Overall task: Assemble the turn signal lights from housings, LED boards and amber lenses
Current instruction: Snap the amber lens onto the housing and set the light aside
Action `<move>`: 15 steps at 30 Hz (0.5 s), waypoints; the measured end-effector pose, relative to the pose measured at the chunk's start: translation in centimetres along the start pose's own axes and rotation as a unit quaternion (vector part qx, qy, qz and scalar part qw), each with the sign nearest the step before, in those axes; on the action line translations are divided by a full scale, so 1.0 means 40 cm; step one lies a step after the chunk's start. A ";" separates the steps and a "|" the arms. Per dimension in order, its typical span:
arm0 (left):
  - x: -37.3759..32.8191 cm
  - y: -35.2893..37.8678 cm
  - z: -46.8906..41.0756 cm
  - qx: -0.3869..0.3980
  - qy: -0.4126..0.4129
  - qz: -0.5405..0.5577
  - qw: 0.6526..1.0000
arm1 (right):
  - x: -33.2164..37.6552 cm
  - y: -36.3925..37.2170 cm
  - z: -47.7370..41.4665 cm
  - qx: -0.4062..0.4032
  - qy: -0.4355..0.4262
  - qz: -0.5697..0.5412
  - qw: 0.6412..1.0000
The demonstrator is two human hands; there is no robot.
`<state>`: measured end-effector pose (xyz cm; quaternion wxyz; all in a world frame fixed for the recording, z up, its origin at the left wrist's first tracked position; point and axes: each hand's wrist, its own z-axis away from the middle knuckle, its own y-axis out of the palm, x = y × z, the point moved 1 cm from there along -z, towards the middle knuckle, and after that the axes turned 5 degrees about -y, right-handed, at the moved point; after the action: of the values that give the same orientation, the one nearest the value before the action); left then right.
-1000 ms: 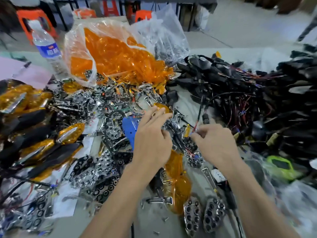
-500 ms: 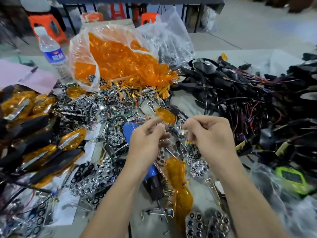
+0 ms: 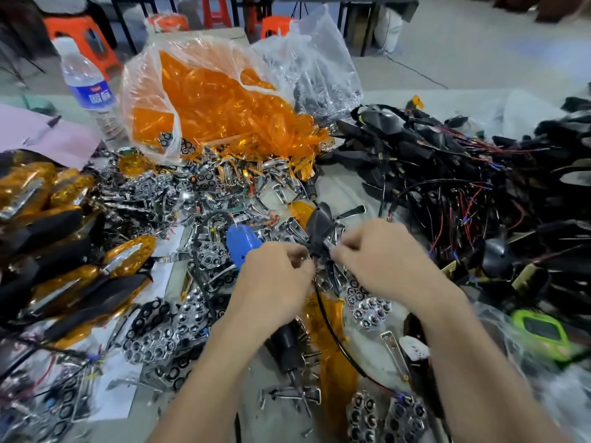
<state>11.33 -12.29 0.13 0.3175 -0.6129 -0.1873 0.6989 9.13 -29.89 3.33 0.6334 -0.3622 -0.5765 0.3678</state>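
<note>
Down at the bottom edge, two chrome reflectors (image 3: 361, 417) lie on the worktop (image 3: 339, 190). A black cable (image 3: 355, 366) loops up from beside them, across a loose amber lens (image 3: 335, 314). Follow it up and here's the action: left hand (image 3: 275, 276) and right hand (image 3: 380, 260) meet mid-frame. Both sets of fingers are curled in tight, pinching the narrow stem of a black housing (image 3: 319, 225) right where that cable comes out. The housing is raised above the scattered parts, wide end pointing away.

My read is that this is wire-dressing, getting the lead seated through the stem. It wants a firm pinch on the stem and a straight, gentle pull, so the thin wires don't kink or tear loose.

Just left of the hands lies a blue screwdriver (image 3: 241, 243). Centre right is the pile of wired housings (image 3: 447, 174), and at the left edge are finished lights (image 3: 64, 276). Upper centre sits the bag of amber lenses (image 3: 217, 103), with a water bottle (image 3: 88, 87) beside it.
</note>
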 end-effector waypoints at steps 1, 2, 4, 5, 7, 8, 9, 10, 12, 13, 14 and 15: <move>-0.002 -0.006 0.001 -0.017 0.009 -0.010 1.000 | 0.018 0.017 -0.046 -0.022 -0.010 -0.002 1.000; -0.006 -0.013 0.002 -0.029 0.012 -0.016 0.999 | 0.035 0.036 -0.093 -0.040 -0.012 -0.007 0.999; -0.005 -0.028 0.005 -0.045 0.008 -0.012 0.999 | 0.061 0.076 -0.178 -0.066 -0.013 -0.004 0.998; -0.001 -0.034 0.005 -0.053 0.007 -0.009 0.999 | 0.070 0.094 -0.214 -0.072 -0.017 0.025 0.997; 0.008 -0.046 0.009 -0.060 0.006 -0.008 0.998 | 0.083 0.123 -0.260 -0.056 -0.025 0.117 0.991; 0.015 -0.051 0.011 -0.059 0.004 -0.003 0.998 | 0.085 0.133 -0.278 -0.042 -0.022 0.154 0.987; 0.024 -0.057 0.013 -0.057 0.000 0.006 0.998 | 0.088 0.137 -0.288 -0.035 -0.014 0.175 0.984; 0.031 -0.063 0.013 -0.057 -0.004 0.019 0.998 | 0.084 0.142 -0.296 -0.039 0.001 0.182 0.983; 0.045 -0.076 0.011 -0.063 -0.009 0.043 0.997 | 0.077 0.148 -0.306 -0.052 0.021 0.187 0.981; 0.050 -0.080 0.009 -0.070 -0.010 0.052 0.996 | 0.077 0.146 -0.305 -0.066 0.026 0.173 0.982; 0.053 -0.084 0.005 -0.077 -0.010 0.061 0.995 | 0.073 0.144 -0.307 -0.085 0.023 0.137 0.987; 0.056 -0.086 0.001 -0.083 -0.010 0.076 0.994 | 0.073 0.138 -0.303 -0.110 0.021 0.082 0.990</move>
<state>11.93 -8.25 0.72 0.2098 -0.6428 -0.2010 0.7088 21.12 -25.16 -1.09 0.5690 -0.4834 -0.5684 0.3456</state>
